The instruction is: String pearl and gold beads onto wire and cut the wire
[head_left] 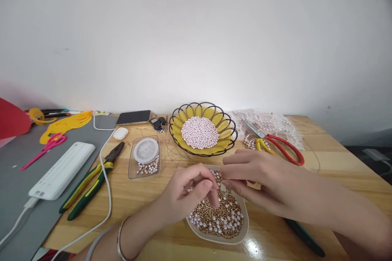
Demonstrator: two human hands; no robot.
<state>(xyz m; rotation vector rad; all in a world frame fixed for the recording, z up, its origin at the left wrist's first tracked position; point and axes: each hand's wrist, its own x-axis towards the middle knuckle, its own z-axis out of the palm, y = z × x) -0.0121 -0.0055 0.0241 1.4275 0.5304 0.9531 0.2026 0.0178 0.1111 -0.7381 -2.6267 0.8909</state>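
Note:
A white tray (211, 238) of gold beads and pearl beads (221, 222) lies on the wooden table. Over its left part is my left hand (192, 191), fingers curled in towards the thumb; whatever they pinch is too small to make out. My right hand (260, 179) comes in over the tray's right edge, with thumb and forefinger pressed together close to the left fingertips. Anything between them is hidden. Just behind the tray stands a yellow basket (226, 119) with a black wire rim, holding many pale pink pearl beads (200, 132).
Left are a clear box (131, 173) with a white spool (146, 151), green-handled pliers (88, 187), a white power bank (63, 171) with a cable, and pink scissors (44, 151). A phone (134, 117) lies behind. Red-handled scissors (284, 149) and bagged bead strands (275, 124) are right.

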